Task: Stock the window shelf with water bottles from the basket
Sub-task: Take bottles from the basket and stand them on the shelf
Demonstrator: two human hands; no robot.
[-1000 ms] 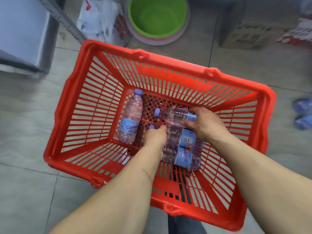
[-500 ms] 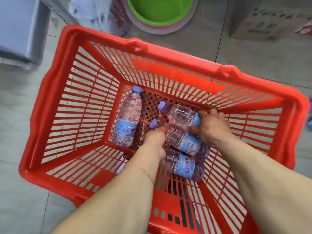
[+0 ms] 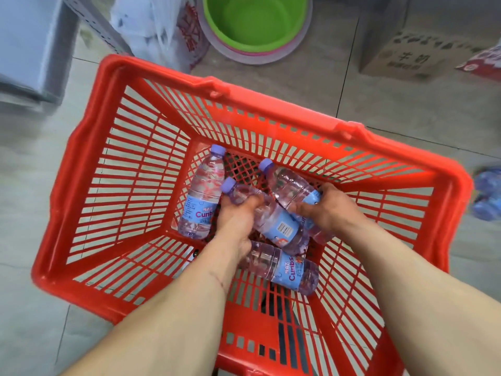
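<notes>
Head view: red basket (image 3: pixel 130 169) sits on grey tiled floor (image 3: pixel 379 104). Four water bottles lie inside. Left hand (image 3: pixel 238 221) grips the middle bottle (image 3: pixel 273 221) near its neck, fingers curled round it. Right hand (image 3: pixel 330 210) grips the far-right bottle (image 3: pixel 290 185) at its label. One bottle (image 3: pixel 202 196) lies free at left; another (image 3: pixel 284 267) lies nearest. Beyond the basket: green basin (image 3: pixel 254 20), cardboard box (image 3: pixel 412 52) at far right, white plastic bag (image 3: pixel 151 28), grey metal unit (image 3: pixel 29 42) at far left.
</notes>
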